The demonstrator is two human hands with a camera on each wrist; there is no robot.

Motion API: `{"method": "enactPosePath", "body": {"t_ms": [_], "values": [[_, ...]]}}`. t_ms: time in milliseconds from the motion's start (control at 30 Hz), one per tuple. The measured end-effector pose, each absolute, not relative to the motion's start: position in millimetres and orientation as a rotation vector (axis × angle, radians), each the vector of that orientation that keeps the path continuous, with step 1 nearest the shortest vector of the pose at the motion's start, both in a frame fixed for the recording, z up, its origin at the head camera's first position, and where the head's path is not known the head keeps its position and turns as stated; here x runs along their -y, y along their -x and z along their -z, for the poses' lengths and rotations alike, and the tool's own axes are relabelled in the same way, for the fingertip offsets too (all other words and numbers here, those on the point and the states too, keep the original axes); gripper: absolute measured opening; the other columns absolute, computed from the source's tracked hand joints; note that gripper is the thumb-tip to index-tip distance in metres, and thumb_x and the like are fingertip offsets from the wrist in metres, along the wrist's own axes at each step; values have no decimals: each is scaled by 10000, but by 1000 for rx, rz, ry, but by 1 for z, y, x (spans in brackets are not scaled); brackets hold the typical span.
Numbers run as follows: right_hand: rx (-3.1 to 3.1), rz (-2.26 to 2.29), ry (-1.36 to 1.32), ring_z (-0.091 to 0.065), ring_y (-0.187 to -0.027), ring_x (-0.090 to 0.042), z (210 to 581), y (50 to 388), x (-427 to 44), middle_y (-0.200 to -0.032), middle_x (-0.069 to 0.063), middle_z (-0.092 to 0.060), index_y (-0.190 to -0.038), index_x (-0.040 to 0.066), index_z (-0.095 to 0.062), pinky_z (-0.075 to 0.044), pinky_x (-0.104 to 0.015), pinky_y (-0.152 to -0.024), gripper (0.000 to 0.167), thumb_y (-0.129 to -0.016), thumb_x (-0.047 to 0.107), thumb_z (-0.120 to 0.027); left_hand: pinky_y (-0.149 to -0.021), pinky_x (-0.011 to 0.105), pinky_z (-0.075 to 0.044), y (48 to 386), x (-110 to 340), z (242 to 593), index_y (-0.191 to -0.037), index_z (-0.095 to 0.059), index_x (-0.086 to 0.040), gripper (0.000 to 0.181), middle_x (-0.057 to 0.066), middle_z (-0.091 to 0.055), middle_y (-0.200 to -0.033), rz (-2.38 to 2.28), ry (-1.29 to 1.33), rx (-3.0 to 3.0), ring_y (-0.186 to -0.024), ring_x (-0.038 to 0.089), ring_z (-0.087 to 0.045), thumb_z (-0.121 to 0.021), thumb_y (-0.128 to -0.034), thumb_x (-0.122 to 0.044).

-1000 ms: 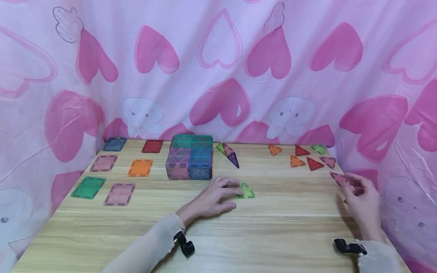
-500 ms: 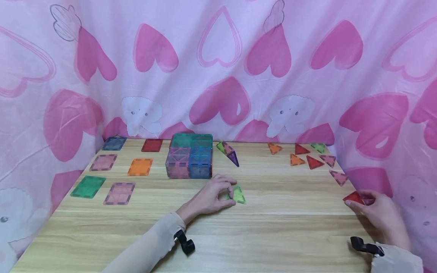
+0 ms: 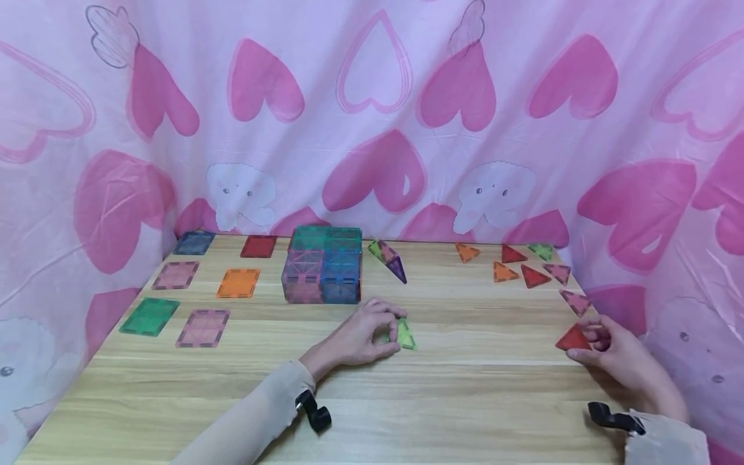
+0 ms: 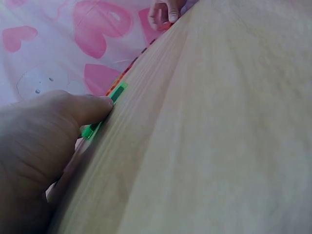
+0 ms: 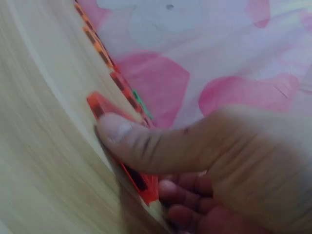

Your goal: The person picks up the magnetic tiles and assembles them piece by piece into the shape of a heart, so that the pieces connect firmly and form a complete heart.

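Near the middle of the table, my left hand (image 3: 360, 332) pinches a light green triangular magnetic tile (image 3: 408, 336) between thumb and curled index finger. The left wrist view shows the thumb on the edge of this green tile (image 4: 117, 92). At the right side, my right hand (image 3: 624, 358) holds a red triangular magnetic tile (image 3: 572, 339) by its right part. In the right wrist view, the thumb presses along the red tile's edge (image 5: 97, 105), and the other fingers are curled behind. A pink triangular tile (image 3: 575, 302) lies just beyond the right hand.
A box-shaped block of green, pink and blue square tiles (image 3: 321, 278) stands at the back centre. Beside it lies a small multicoloured triangle piece (image 3: 388, 259). Several square tiles (image 3: 238, 283) are spread at left, and several loose triangles (image 3: 535, 276) at back right. A heart-patterned curtain (image 3: 372, 174) encloses the table.
My right hand has let go of the pink triangle, moved nearer and right, then shifted back left with the red tile. My left hand has taken hold of the green tile and turned it.
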State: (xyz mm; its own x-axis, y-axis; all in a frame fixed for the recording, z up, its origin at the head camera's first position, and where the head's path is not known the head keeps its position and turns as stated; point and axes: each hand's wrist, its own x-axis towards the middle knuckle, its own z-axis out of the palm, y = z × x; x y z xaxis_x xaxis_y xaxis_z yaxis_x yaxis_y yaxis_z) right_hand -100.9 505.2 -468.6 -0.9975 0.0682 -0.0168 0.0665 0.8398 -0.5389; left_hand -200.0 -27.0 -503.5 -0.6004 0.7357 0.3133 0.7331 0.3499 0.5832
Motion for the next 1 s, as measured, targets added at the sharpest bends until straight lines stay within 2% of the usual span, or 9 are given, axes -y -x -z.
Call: {"method": "enactPosePath", "body": {"t_ms": [100,200,267,367,433,533,667,867,1000], "values": [[2891,-1017,-19,-516,-891,-27,476,109,-488,-1135,-187,-631,-1362,-41,-502,-439,-172,-718,645,-896,62,-935,-1218,476,-445,200,27,503,-1053,-669,-184,278,60,-664,-1439,-1201,-1384,-2551,-1368,225,-566,-916,-924,-187],[2740,-1259,-135,-545,-859,-62,485,120,-462,-1023,-99,-643,-1311,-27,-454,-453,-211,-677,624,-872,-87,-894,-1081,382,-548,200,27,502,-1263,-680,-116,460,48,-616,-1398,-1307,-1344,-2520,-1224,188,-602,-946,-887,-109],[2653,-1406,-204,-618,-868,-61,489,128,-442,-998,-69,-701,-1316,-32,-462,-491,-202,-700,581,-897,-114,-856,-976,324,-584,200,27,501,-1404,-662,-94,607,40,-595,-1407,-1352,-1317,-2516,-1133,164,-612,-952,-872,-62],[2585,-1488,-262,-695,-937,-62,495,137,-411,-1069,-46,-770,-1327,-12,-571,-537,-172,-805,467,-949,-52,-842,-879,284,-600,200,27,501,-1523,-615,-75,729,35,-624,-1381,-1373,-1280,-2533,-1046,137,-630,-943,-873,-29],[2549,-1504,-294,-717,-972,-91,499,142,-392,-1114,-82,-770,-1274,7,-657,-554,-179,-842,363,-964,-11,-845,-869,276,-602,200,27,502,-1497,-638,-64,674,25,-681,-1301,-1368,-1255,-2548,-1014,119,-653,-932,-891,-38],[2502,-1567,-318,-700,-967,-136,503,149,-362,-1103,-118,-743,-1151,41,-716,-546,-213,-834,230,-969,35,-857,-855,274,-608,199,28,504,-1346,-715,-84,455,-11,-746,-1123,-1380,-1210,-2559,-960,92,-683,-901,-931,-71],[2463,-1701,-368,-689,-928,-177,504,157,-323,-1060,-120,-738,-1062,63,-704,-546,-256,-806,201,-960,69,-877,-825,280,-618,199,28,506,-1157,-756,-124,251,-29,-773,-1012,-1436,-1206,-2572,-911,74,-706,-887,-945,-96],[2412,-1787,-415,-695,-873,-167,505,167,-273,-980,-71,-749,-1019,91,-714,-553,-248,-782,197,-941,75,-894,-751,253,-585,200,27,506,-1107,-773,-155,206,-54,-762,-966,-1457,-1200,-2595,-860,51,-676,-891,-941,-121],[2345,-1918,-515,-729,-886,-153,504,170,-247,-1013,-119,-762,-1050,26,-699,-586,-249,-770,182,-964,37,-859,-730,243,-565,201,26,505,-1101,-776,-173,194,-75,-745,-942,-1441,-1173,-2604,-835,48,-656,-887,-947,-133]]}}
